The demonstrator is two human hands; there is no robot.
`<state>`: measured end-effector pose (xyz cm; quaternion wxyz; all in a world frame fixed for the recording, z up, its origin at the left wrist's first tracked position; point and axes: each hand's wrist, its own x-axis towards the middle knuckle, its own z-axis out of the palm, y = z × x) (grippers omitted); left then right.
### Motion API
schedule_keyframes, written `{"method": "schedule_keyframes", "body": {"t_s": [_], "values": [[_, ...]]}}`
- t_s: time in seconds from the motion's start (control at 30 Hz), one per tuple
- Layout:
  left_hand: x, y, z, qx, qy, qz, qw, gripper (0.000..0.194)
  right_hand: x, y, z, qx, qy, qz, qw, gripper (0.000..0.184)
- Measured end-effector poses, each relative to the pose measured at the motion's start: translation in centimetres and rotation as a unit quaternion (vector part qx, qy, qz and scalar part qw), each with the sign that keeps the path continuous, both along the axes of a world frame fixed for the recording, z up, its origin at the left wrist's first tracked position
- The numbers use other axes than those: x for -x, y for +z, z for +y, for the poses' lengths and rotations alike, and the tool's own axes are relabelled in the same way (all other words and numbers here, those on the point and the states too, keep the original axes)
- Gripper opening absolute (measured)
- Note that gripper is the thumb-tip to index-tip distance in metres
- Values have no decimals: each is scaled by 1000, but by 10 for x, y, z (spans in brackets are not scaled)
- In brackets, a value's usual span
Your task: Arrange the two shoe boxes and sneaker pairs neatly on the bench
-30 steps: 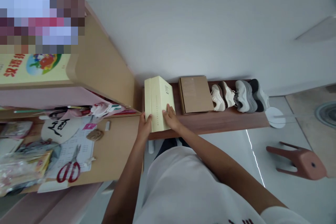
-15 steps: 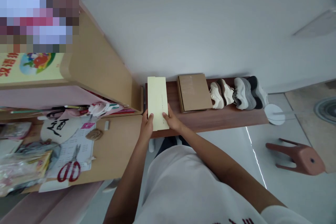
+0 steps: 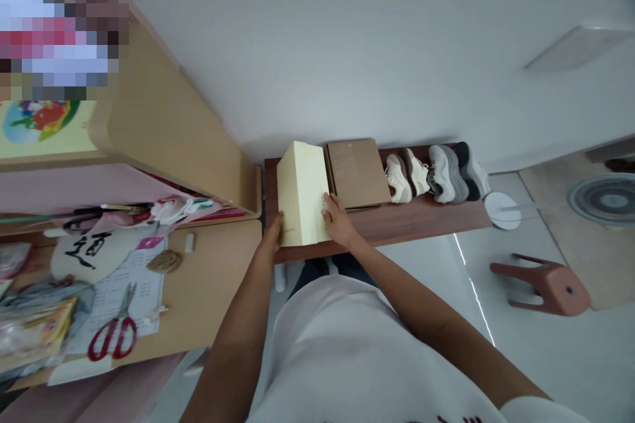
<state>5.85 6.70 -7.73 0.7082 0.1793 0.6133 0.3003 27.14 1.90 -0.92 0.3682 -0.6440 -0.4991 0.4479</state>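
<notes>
Both of my hands hold a pale yellow cardboard box [image 3: 311, 192] above the left part of a dark wooden bench [image 3: 397, 225]. The box is tilted so that two of its long faces show. My left hand [image 3: 272, 232] grips the near left edge, its fingers partly hidden by the box. On the right side, my right hand [image 3: 338, 219] is closed on the box, with fingers over the printed face. Just right of it lies a flat brown cardboard box [image 3: 358, 173] on the bench.
Several shoes [image 3: 421, 172] stand along the bench's right part. At left is a desk [image 3: 213, 277] with red-handled scissors [image 3: 115, 334], papers and a plastic bag. A pink stool [image 3: 550, 285], a white disc [image 3: 503, 210] and a round fan [image 3: 610, 200] are at right.
The pale yellow box has turned and tilted, so a second side face now shows on its left. My right hand has shifted slightly right with it. The view has moved a little.
</notes>
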Motion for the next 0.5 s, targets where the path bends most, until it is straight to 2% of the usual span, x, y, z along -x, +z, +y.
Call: {"method": "schedule_keyframes", "body": {"t_s": [0.1, 0.2, 0.3, 0.4, 0.5], "values": [[2, 7, -2, 40, -6, -36, 999, 47, -1, 8, 3, 14, -20, -21, 999, 68], [5, 16, -6, 13, 1, -66, 998, 45, -1, 19, 5, 49, -29, -38, 998, 75], [8, 24, -9, -27, 30, -70, 997, 44, -1, 26, 9, 81, -19, -36, 996, 93], [14, 31, -7, -56, 64, -44, 995, 47, 1, 23, 17, 95, -6, -4, 995, 104], [21, 36, -3, -77, 93, -4, 993, 47, 3, 12, 26, 78, 11, 49, 996, 99]]}}
